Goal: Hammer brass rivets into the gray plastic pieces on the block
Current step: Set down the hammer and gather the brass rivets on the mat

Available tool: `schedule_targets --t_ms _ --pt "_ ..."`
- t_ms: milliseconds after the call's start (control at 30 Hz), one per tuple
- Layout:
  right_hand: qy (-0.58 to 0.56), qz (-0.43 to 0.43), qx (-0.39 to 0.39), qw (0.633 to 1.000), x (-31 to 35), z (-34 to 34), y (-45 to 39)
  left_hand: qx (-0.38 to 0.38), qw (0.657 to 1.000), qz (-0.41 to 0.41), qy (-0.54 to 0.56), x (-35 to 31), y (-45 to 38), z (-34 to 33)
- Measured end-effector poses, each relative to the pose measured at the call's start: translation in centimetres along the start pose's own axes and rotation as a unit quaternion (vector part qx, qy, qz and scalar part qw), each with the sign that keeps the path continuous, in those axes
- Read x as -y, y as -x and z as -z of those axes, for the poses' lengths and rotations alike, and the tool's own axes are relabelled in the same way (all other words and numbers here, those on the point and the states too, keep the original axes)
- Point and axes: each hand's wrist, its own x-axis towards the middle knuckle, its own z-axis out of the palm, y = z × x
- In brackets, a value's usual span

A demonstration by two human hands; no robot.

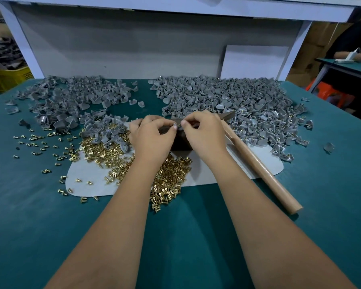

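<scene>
the teal table (50, 226) carries a pale mat (206, 174) at its centre. a large heap of gray plastic pieces (238, 101) lies at the far right, a looser heap (71, 101) at the far left. a wooden-handled hammer (258, 163) lies diagonally on the mat's right side, untouched. brass rivets (171, 180) are piled on the mat beneath the left forearm, with strays scattered to the left. the dark block (180, 142) stands on the mat between both wrists. left hand (152, 136) and right hand (204, 132) meet above the block, fingertips pinching a small gray piece (176, 124); whether a rivet is in it cannot be told.
</scene>
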Motion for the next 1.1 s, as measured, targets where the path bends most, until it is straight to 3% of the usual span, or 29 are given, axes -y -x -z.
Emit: schedule_targets --t_ms 667,1100 --pt "-0.06 -0.024 -0.007 0.998 0.6 -0.4 0.3 0.041 0.997 0.019 0.067 0.1 -0.1 0.5" --pt "0.018 -0.012 -0.022 1.0 0.9 -1.2 0.3 0.054 0.995 0.008 0.078 0.2 -0.2 0.6"
